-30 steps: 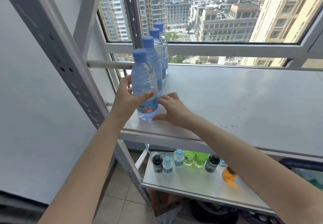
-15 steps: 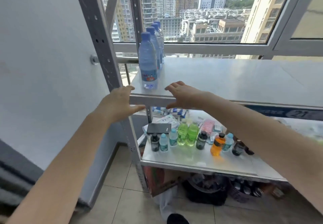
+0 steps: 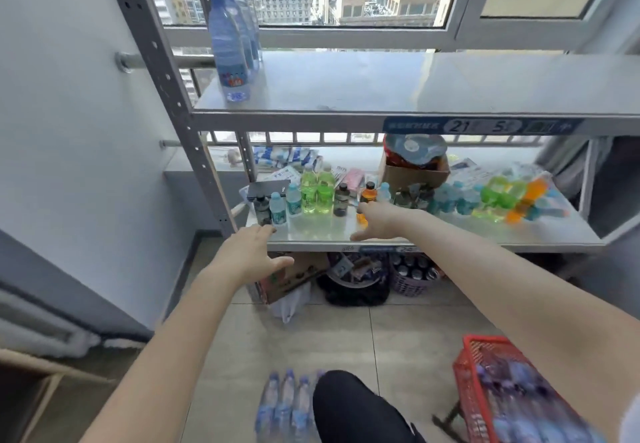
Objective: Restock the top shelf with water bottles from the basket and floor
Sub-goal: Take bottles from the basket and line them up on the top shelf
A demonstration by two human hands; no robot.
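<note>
Clear water bottles (image 3: pixel 229 51) wear blue caps; the basket (image 3: pixel 468 378) is red; the shelf (image 3: pixel 381 82) is grey.

Left hand (image 3: pixel 249 256) and right hand (image 3: pixel 380 221) hover empty; water bottles (image 3: pixel 230 51) line the top shelf (image 3: pixel 415 86) at eleven o'clock, basket (image 3: pixel 466 385) at five.

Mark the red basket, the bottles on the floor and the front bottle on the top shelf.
red basket (image 3: pixel 465 383), head view, on its left mesh wall.
bottles on the floor (image 3: pixel 285 404), head view, on the body of a middle bottle.
front bottle (image 3: pixel 227 46), head view, on its clear body above the label.
</note>
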